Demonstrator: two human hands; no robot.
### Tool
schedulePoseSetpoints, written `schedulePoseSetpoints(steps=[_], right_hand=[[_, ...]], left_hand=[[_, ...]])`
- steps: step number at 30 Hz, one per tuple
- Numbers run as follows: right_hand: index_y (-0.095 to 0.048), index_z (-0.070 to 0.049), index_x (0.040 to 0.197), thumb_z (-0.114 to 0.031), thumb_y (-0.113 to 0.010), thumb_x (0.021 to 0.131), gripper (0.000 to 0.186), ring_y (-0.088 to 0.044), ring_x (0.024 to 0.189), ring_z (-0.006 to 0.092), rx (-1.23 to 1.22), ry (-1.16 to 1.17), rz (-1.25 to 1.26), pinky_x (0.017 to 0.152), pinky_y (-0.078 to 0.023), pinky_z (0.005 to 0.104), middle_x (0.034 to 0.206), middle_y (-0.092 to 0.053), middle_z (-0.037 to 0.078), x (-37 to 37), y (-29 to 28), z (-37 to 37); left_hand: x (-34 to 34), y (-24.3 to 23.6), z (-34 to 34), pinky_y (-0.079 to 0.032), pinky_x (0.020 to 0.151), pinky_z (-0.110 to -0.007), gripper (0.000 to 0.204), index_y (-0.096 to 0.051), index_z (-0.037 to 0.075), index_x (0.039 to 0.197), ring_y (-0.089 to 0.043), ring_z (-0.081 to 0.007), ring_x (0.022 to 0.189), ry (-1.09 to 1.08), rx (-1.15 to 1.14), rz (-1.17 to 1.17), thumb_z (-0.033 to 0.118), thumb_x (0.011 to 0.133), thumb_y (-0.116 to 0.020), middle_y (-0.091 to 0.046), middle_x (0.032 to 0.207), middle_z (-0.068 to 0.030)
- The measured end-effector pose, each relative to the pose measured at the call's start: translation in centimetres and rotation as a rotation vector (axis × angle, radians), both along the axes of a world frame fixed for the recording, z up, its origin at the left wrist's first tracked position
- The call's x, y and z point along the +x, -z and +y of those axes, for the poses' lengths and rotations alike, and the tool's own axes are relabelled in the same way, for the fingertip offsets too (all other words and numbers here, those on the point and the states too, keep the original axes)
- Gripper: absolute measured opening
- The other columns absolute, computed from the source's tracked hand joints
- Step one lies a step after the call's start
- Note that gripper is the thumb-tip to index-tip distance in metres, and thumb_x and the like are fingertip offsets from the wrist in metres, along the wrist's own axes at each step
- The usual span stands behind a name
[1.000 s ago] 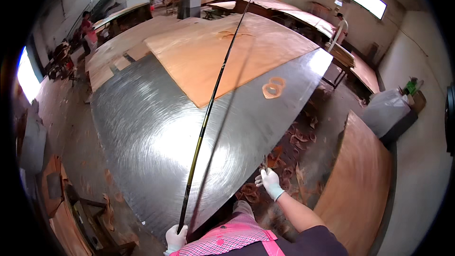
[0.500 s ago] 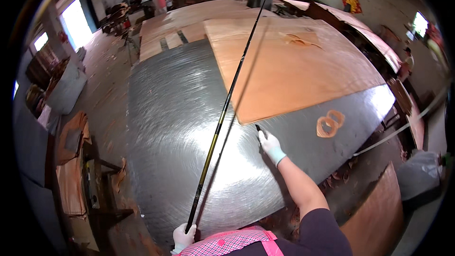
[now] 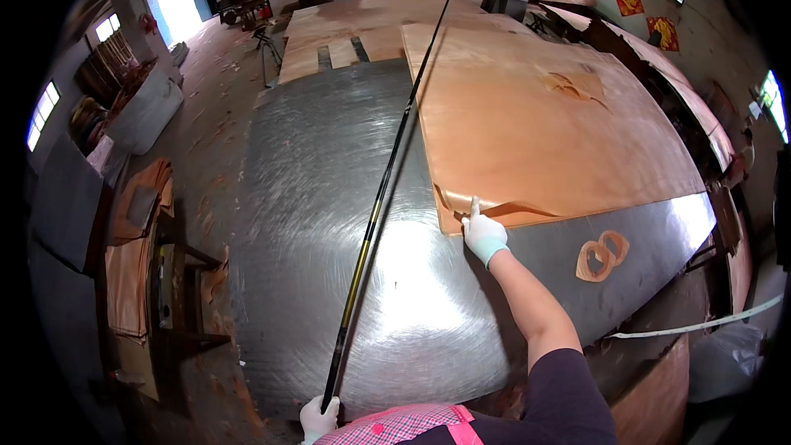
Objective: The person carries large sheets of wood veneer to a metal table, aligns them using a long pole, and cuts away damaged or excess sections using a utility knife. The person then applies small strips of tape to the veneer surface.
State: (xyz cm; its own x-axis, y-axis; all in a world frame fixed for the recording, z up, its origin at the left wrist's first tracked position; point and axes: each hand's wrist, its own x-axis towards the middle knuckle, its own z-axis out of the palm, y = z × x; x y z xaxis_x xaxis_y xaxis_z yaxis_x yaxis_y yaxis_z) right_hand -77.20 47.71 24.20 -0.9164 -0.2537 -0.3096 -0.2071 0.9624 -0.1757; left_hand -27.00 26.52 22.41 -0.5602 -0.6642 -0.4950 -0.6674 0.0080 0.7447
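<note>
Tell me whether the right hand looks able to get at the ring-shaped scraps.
Probably yes, once the right hand leaves the tan sheet: the ring-shaped scraps lie uncovered to its right, with nothing visible blocking the way.

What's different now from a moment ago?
The right hand has moved forward from beside the metal table to the near corner of the tan sheet, whose near edge now buckles up there. The dark tool seen in that hand earlier can't be made out now. The left hand still grips the long pole; the ring-shaped scraps stay on the table.
</note>
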Motion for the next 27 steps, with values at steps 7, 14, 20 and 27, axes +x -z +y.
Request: schedulePoseSetpoints(steps=[7,14,20,27], right_hand=[[-0.035,-0.009,0.149,-0.049,-0.056,0.093,0.071,-0.068,0.076,0.0301,-0.794,0.120,0.230,0.067,-0.053,0.0404,0.104,-0.069,0.017,-1.3,1.5,-0.7],[-0.063,-0.006,0.105,-0.032,-0.069,0.090,0.030,-0.053,0.043,0.0127,-1.523,0.769,-0.087,0.036,-0.036,0.0265,0.064,-0.058,0.002,-2.0,3.0,-6.8],[-0.063,-0.005,0.102,-0.011,-0.061,0.090,0.013,-0.054,0.046,0.0135,-1.477,0.991,-0.147,0.037,-0.038,0.0275,0.072,-0.061,0.005,-3.2,4.5,-5.8],[-0.063,0.000,0.100,-0.019,-0.063,0.090,0.021,-0.048,0.044,0.0100,-1.708,0.802,0.075,0.038,-0.035,0.0252,0.079,-0.067,0.007,-3.6,-6.6,-5.2]], left_hand=[[0.7,1.6,0.2,-0.039,0.048,-0.027,0.027,-0.068,-0.005,0.084,-0.048,-0.0055,0.053,0.013,-0.035,-0.072,0.021,0.087,-0.067,-0.055,0.059,0.0016],[0.0,-0.4,0.2,-0.042,0.056,-0.033,0.020,-0.066,0.002,0.085,-0.050,-0.0141,0.060,0.068,-0.006,0.041,0.022,0.090,-0.067,-0.058,0.067,-0.0044],[0.6,0.3,-0.1,-0.046,0.060,-0.033,0.019,-0.067,0.003,0.085,-0.055,-0.0143,0.065,0.126,-0.066,-0.002,0.021,0.090,-0.068,-0.061,0.070,-0.0037],[3.2,2.6,-1.2,-0.047,0.062,-0.033,0.024,-0.067,0.003,0.090,-0.057,-0.0152,0.068,0.135,-0.041,-0.023,0.028,0.091,-0.068,-0.062,0.074,-0.0039]])
